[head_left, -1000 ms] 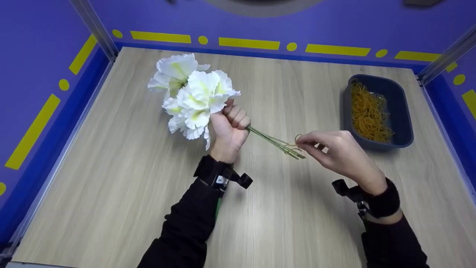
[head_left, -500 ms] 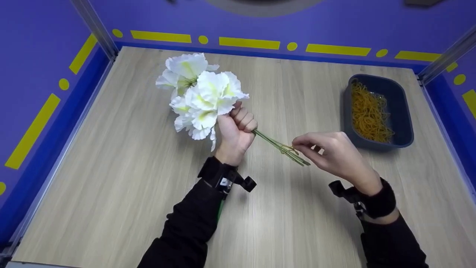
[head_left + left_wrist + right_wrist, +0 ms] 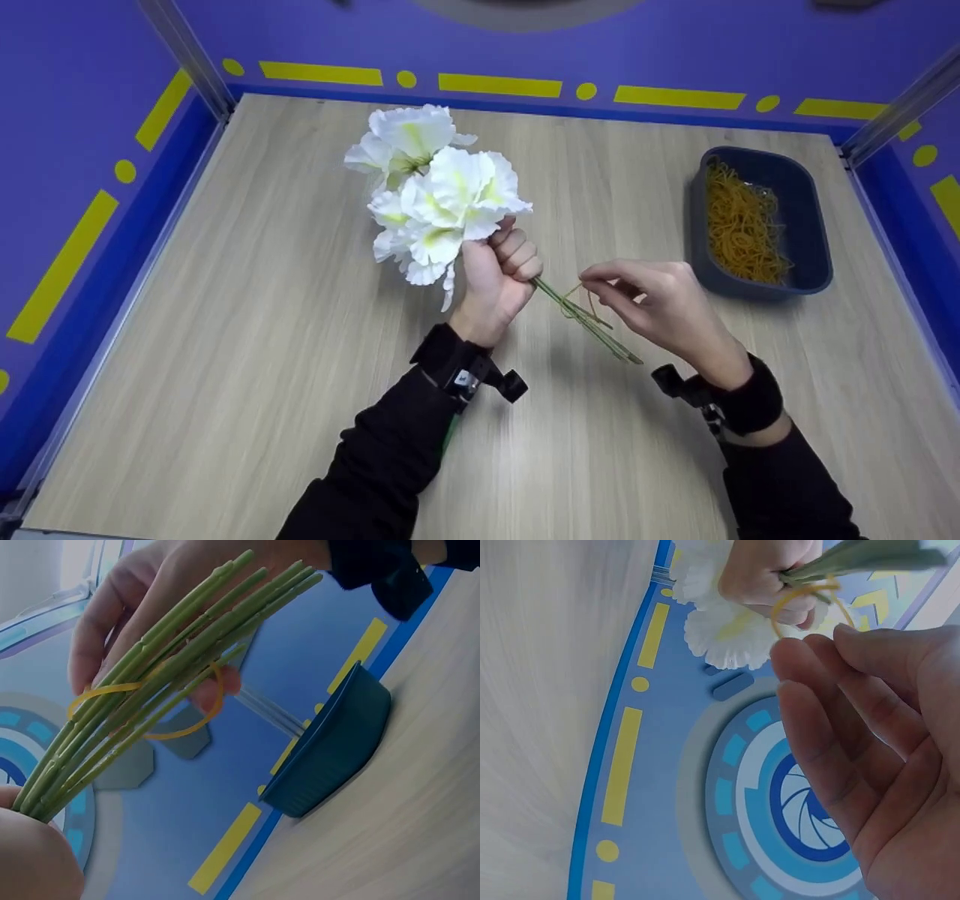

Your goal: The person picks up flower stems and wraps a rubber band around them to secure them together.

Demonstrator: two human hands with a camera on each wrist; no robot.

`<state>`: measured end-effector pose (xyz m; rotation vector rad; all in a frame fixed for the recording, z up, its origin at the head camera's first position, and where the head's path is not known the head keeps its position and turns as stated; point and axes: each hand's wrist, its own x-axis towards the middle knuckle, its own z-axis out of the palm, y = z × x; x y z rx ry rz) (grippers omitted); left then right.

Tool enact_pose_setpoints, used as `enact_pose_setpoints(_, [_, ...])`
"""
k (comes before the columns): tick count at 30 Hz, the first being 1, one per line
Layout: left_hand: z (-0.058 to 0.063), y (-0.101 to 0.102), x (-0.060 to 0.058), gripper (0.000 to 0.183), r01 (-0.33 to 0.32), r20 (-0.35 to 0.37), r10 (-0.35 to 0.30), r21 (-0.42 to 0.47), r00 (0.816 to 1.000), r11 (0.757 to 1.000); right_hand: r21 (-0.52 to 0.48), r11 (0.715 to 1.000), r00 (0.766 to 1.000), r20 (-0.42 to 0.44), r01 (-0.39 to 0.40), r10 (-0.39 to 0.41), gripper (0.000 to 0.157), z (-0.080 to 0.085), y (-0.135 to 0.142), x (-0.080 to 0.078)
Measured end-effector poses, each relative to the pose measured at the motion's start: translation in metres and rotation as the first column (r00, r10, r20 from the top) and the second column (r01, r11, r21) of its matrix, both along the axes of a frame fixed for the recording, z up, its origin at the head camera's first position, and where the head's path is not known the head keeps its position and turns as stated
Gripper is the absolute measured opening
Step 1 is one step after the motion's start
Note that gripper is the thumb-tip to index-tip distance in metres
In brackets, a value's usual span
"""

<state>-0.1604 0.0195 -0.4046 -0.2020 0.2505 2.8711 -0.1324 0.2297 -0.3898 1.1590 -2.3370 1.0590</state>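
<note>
White artificial flowers (image 3: 450,199) with yellow-green centres are bunched in my left hand (image 3: 496,279), which grips them just below the blooms. Their thin green stems (image 3: 600,334) slant down to the right, bare ends in the air. A yellow rubber band (image 3: 184,733) loops loosely around the stems, partway between the left fist and the stem ends. My right hand (image 3: 649,304) pinches that band between thumb and fingertips and draws it out from the stems. In the right wrist view, the stretched rubber band (image 3: 780,611) runs from the fingertips to the stems.
A dark blue-grey plastic box (image 3: 814,247) stands at the back right of the wood-grain table (image 3: 247,360). Inside it lies a tangled heap of yellow rubber bands (image 3: 742,232). Blue panels (image 3: 510,45) with yellow marks border the table at the back and sides.
The left hand and flowers have moved right, pushing the stems farther through the band. The right hand has shifted slightly left, and the band now sits higher up the stems.
</note>
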Motion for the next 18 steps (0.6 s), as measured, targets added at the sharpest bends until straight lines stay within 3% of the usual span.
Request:
enact_pose_setpoints(11, [0.009,0.007,0.013,0.049,0.091,-0.025,-0.091,0.002,0.996,0.996,-0.045,0.998,0.999,0.001,0.032,-0.032,0.024,-0.012,0.002,-0.012])
enact_pose_setpoints(14, [0.012,0.005,0.014,0.047,0.096,-0.035,-0.094,0.029,0.995,0.995,-0.054,0.998,1.000,0.001,-0.014,0.014,0.030,-0.016,0.003,-0.016])
enact_pose_setpoints(18, [0.015,0.000,0.014,0.043,0.096,-0.064,-0.089,0.117,0.994,0.989,-0.047,0.989,0.990,0.008,-0.137,0.138,0.040,-0.022,0.002,-0.021])
